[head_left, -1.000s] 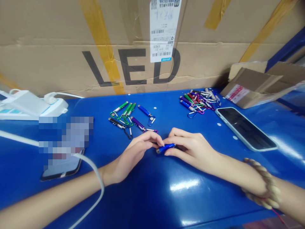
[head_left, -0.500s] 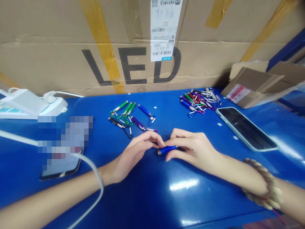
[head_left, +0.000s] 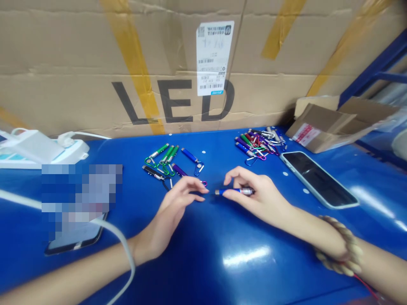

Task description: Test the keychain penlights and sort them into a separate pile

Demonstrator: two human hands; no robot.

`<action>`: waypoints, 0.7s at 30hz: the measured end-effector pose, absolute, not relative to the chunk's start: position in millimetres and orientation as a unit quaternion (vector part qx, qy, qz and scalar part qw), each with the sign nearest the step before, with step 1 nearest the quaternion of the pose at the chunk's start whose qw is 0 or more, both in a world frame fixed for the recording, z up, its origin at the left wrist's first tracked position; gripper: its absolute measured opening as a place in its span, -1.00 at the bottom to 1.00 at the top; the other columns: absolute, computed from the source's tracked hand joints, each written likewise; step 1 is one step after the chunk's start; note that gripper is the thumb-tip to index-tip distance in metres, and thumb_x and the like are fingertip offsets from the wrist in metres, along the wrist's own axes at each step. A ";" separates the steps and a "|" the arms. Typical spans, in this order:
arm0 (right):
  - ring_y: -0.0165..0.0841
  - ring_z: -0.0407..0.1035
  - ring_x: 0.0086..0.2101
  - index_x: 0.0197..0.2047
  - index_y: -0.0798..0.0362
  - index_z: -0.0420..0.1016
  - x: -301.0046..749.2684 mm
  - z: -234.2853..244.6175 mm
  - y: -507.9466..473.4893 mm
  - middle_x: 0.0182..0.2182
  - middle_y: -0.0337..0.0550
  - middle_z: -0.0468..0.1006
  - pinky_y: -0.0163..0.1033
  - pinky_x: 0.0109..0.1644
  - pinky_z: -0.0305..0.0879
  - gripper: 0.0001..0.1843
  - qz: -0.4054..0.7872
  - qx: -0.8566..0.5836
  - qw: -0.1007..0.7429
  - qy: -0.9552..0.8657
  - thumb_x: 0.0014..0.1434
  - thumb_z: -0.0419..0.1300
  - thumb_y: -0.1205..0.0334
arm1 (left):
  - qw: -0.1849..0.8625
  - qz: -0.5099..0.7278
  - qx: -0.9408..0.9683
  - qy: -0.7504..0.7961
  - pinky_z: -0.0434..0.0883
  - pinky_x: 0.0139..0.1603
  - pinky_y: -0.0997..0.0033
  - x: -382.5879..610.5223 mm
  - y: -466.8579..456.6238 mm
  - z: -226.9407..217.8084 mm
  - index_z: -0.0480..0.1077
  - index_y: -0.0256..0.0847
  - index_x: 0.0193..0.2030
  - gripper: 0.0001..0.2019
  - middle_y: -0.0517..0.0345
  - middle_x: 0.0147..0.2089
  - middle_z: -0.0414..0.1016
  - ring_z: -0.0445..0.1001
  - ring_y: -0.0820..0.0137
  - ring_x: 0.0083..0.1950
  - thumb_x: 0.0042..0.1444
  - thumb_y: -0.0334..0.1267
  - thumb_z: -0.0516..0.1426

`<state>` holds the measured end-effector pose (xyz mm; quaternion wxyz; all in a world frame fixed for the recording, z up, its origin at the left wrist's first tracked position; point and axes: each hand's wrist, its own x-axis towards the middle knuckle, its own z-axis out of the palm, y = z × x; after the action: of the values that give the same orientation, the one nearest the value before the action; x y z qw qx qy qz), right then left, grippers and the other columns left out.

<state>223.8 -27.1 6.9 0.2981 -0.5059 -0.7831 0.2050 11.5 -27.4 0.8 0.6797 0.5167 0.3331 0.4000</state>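
"Your hands are now parting: your left hand [head_left: 168, 216] is easing clear of the blue penlight [head_left: 242, 191], while your right hand [head_left: 265, 195] is keeping it between the two. What is surrounding them?"

"A large carton [head_left: 79, 63] is standing behind the blue table [head_left: 190, 254]. An open box [head_left: 321, 131] is sitting far right, and a white cable [head_left: 129, 254] is crossing over your left forearm [head_left: 82, 277]."

"Could that cable be causing trouble?"

"Possibly: if you are lifting that arm, it may be snagging and nudging the phone [head_left: 76, 235] on your left. That hand is holding nothing, its curved fingers leaving a gap to the thumb."

"And your right?"

"It is closing only partly: your thumb is lying along the penlight, your index finger is arching off, and the underside is hiding, so firmness cannot be told. A loose pinch might be letting it roll out, perhaps toward the group of penlights [head_left: 168, 154] beyond your left fingers."
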 end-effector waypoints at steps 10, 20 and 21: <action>-0.42 0.37 -0.47 -0.21 -0.04 0.37 259.0 -2.9 12.8 -0.23 -0.21 0.46 -0.30 -0.41 0.23 -0.80 0.033 -0.621 0.212 -0.754 0.25 0.01 0.06 | 0.586 0.414 0.577 0.391 0.14 -0.27 0.40 7.8 -22.9 -5.4 0.26 -0.21 -0.43 -0.85 0.17 -0.38 0.27 0.19 0.38 -0.32 0.07 -0.34 -0.08; -0.37 0.42 -0.44 0.03 -0.02 0.40 272.6 -8.1 25.4 -0.02 -0.02 0.33 -0.19 -0.37 0.42 -0.63 -0.072 -0.658 0.192 -0.725 0.22 0.03 0.04 | 0.563 0.408 0.612 0.377 0.16 -0.28 0.43 10.7 -25.0 -3.2 0.24 -0.22 -0.47 -0.88 0.20 -0.44 0.26 0.24 0.43 -0.34 0.02 -0.32 -0.07; -0.38 0.41 -0.44 0.02 -0.02 0.41 270.0 -6.0 23.9 -0.02 -0.03 0.34 -0.19 -0.38 0.42 -0.64 -0.079 -0.654 0.206 -0.724 0.22 0.03 0.05 | 0.561 0.410 0.612 0.378 0.16 -0.28 0.43 11.1 -25.5 -2.2 0.23 -0.23 -0.47 -0.87 0.20 -0.45 0.26 0.24 0.43 -0.35 0.01 -0.32 -0.07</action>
<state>270.0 23.9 -6.0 0.2058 -0.6538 -0.7239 -0.0786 11.1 -25.5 -2.2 0.5607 0.6123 0.3776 0.4100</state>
